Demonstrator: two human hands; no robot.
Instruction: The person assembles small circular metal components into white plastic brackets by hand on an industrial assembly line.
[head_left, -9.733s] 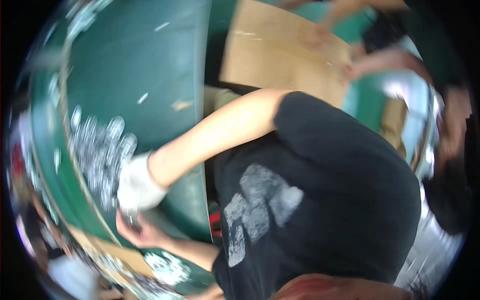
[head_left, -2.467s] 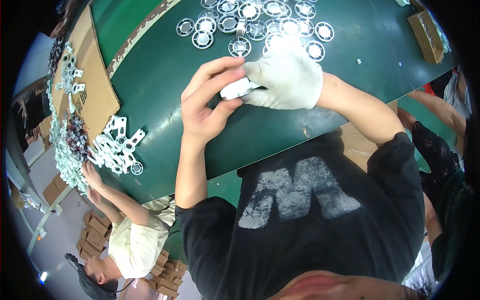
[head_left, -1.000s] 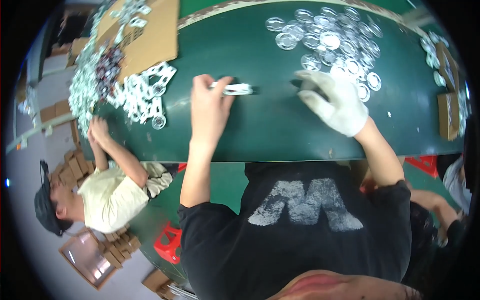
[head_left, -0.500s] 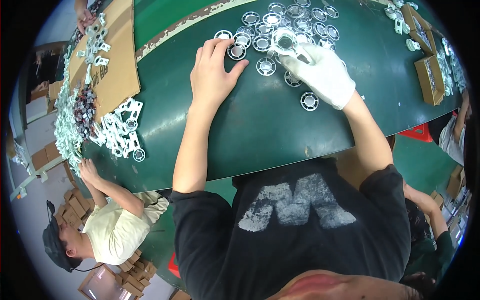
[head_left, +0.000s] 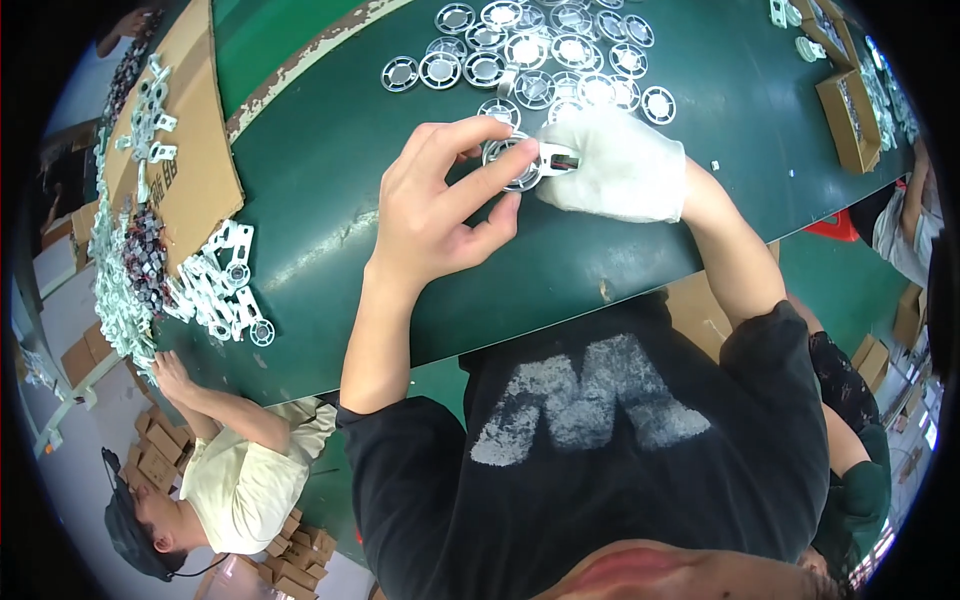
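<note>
My right hand (head_left: pixel 625 165), in a white glove, grips a white plastic housing (head_left: pixel 556 158) by its short slotted handle. The round head of the housing points left. My bare left hand (head_left: pixel 438 205) has its thumb and fingers around that head, pinching a round spoked cover (head_left: pixel 520 180) at it. My fingers hide part of the cover, so I cannot tell how fully it sits in the ring. Beyond my hands lies a spread of round silver spoked covers (head_left: pixel 440 70), some overlapping.
The green table (head_left: pixel 320 290) carries white handled parts (head_left: pixel 225 285) at left, beside small dark parts (head_left: pixel 147 260) and a cardboard sheet (head_left: pixel 190 110). An open cardboard box (head_left: pixel 848 120) stands at right. A co-worker (head_left: pixel 245 480) sits at the left, hands at a white pile (head_left: pixel 115 270).
My left hand has moved right and nearer from the loose covers, bringing a cover to the housing. My right hand has drawn the housing nearer and turned its round head leftward.
</note>
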